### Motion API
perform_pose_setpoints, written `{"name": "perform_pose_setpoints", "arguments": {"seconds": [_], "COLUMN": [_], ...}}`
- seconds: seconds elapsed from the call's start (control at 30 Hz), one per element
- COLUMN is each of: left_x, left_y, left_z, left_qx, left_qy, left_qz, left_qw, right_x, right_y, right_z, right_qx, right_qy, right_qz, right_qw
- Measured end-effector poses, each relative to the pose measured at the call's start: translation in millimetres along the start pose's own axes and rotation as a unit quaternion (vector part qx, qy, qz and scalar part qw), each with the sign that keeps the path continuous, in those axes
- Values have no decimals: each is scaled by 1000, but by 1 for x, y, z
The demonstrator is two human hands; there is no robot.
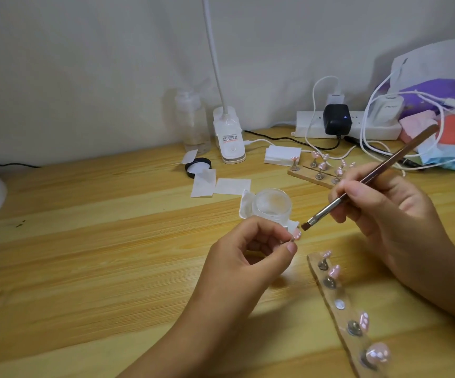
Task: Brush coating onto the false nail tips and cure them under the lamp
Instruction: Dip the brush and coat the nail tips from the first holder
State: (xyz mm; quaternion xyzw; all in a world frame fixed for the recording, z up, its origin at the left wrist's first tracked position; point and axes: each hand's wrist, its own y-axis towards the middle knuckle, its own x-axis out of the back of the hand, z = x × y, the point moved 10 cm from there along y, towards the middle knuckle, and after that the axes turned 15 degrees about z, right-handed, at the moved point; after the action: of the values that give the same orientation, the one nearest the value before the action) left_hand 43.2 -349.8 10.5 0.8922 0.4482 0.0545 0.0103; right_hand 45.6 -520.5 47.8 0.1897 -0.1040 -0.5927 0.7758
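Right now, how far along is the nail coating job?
Done: the jar stands open; tips on the near strip look glossy, though I cannot tell if they are coated. In hand: the left hand pinches one nail tip, and the right hand holds the brush, bristles close to it; one slot is vacant. Left: possibly the far holder tips, then curing; no tip sits under a lamp.

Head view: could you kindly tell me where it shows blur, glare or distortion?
Head view: wide-angle bend along the table back edge; nearest nail tip on the strip blurred, with glare spots; left hand casts a soft shadow.
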Motion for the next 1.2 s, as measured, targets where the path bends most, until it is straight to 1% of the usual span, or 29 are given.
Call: {"name": "perform_pose_setpoints", "arguments": {"seconds": [0.23,0.47,0.7,0.9,1.2], "left_x": [1,1,1,0,-1], "left_y": [0,1,0,0,2], "left_z": [0,-1,-3,-2,-1], "left_qx": [5,8,10,7,8], "left_qy": [15,21,12,8,5], "left_qz": [0,-1,-7,-6,-4], "left_qw": [1000,1000,1000,1000,1000], "right_x": [-10,-8,0,-1,-12], "right_y": [-1,-1,-1,3,3], "right_z": [4,1,-3,-3,-1], "right_qx": [-6,-27,-24,7,3], "right_qy": [-25,-45,-61,10,8], "right_qz": [26,4,-10,35,77], "right_qw": [999,999,998,999,997]}}
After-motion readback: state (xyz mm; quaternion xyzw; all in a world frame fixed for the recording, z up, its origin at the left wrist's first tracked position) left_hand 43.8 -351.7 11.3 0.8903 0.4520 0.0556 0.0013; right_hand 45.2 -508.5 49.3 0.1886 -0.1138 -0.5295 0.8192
